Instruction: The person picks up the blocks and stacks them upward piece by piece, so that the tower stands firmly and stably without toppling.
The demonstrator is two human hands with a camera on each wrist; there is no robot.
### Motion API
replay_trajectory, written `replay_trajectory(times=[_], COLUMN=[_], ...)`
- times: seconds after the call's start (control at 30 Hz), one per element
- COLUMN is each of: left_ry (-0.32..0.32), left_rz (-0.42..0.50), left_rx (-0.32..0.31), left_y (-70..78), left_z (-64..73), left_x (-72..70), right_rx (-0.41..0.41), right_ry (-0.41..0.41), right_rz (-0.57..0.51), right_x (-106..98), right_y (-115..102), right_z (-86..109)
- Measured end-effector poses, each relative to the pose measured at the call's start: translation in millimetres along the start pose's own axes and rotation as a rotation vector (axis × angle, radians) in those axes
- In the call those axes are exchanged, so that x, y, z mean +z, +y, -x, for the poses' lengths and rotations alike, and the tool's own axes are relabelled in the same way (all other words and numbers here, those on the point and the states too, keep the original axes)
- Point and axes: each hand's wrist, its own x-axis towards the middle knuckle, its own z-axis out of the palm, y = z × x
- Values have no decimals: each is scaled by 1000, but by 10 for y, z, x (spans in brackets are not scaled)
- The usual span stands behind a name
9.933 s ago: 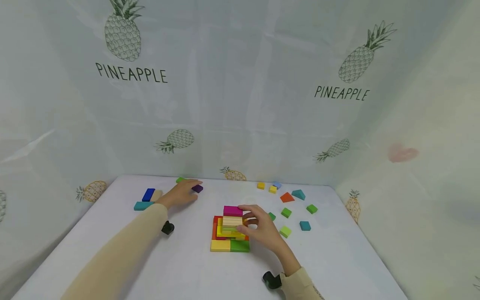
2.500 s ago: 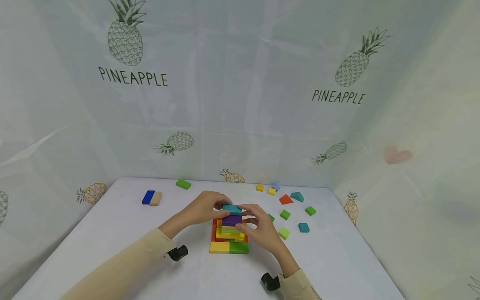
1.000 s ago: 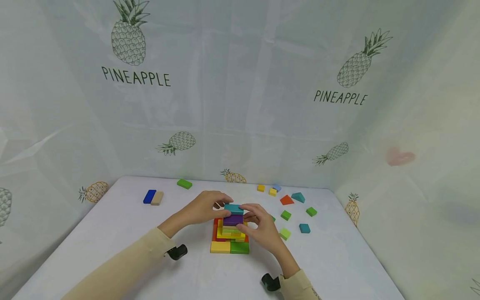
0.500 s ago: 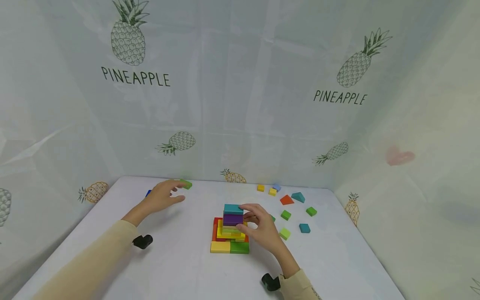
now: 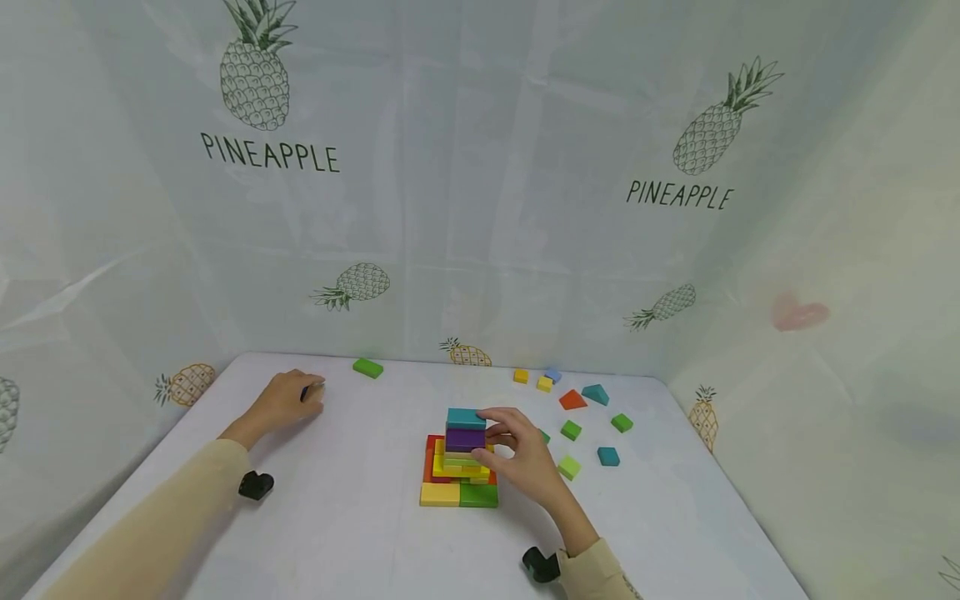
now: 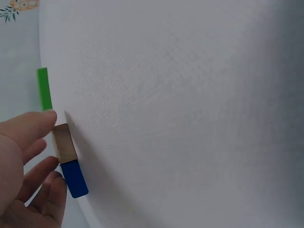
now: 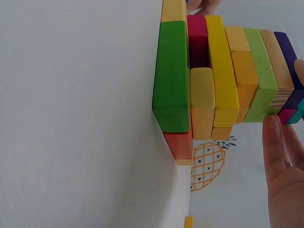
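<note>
In the left wrist view, my left hand (image 6: 33,156) pinches a natural wooden block (image 6: 65,143) between thumb and fingertips. A blue block (image 6: 74,179) lies against its end, beside the other fingers. In the head view that hand largely covers both blocks. Mid-table, my right hand (image 5: 525,458) rests its fingertips on the right side of a stepped block tower. Teal block (image 5: 467,419) tops it, above a purple block (image 5: 465,440); yellow and lime layers follow, over a base with a yellow block (image 5: 439,495) and a green block (image 5: 479,496) in front.
A green block (image 5: 368,367) lies near the back edge. To the right are scattered small pieces, including an orange-red triangle (image 5: 573,399), a teal triangle (image 5: 596,393), a lime cube (image 5: 569,467) and a teal piece (image 5: 608,456). A pineapple-print sheet (image 5: 480,250) hangs behind.
Purple and teal blocks have been added to the tower's top front. My left hand has let go of the teal block and moved left to the wooden and blue blocks. My right hand stays.
</note>
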Motion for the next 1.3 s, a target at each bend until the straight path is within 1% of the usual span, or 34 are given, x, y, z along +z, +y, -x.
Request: replay_trajectory(times=[0.13, 0.3, 0.37, 0.6, 0.73, 0.83, 1.03, 1.13, 1.23, 1.3], left_ry=[-9, -24, -31, -50, -65, -67, -60, -82, -122, -149], left_rz=[-8, -8, -13, -19, -32, -43, -53, -34, -16, -7], left_rx=[13, 58, 62, 0, -9, 8, 91, 115, 128, 149], left_y=[-35, -44, -45, -30, -16, -9, -21, -13, 20, 37], left_z=[-17, -34, -34, -52, -74, -84, -71, -47, -18, 1], left_x=[26, 49, 47, 20, 20, 20, 20, 11, -9, -21], right_rx=[-3, 0, 2, -2, -1, 2, 17, 20, 22, 23], right_ry=[2, -1, 0, 0, 1, 3, 2, 4, 5, 5], right_rz=[4, 4, 2, 0, 4, 9, 3, 6, 6, 8], right_x=[1, -2, -3, 1, 3, 3, 5, 8, 10, 10], right_y=[3, -10, -15, -7, -6, -12, -29, -38, -45, -47], right_z=[4, 0, -2, 9, 12, 6, -5, -8, -6, -6])
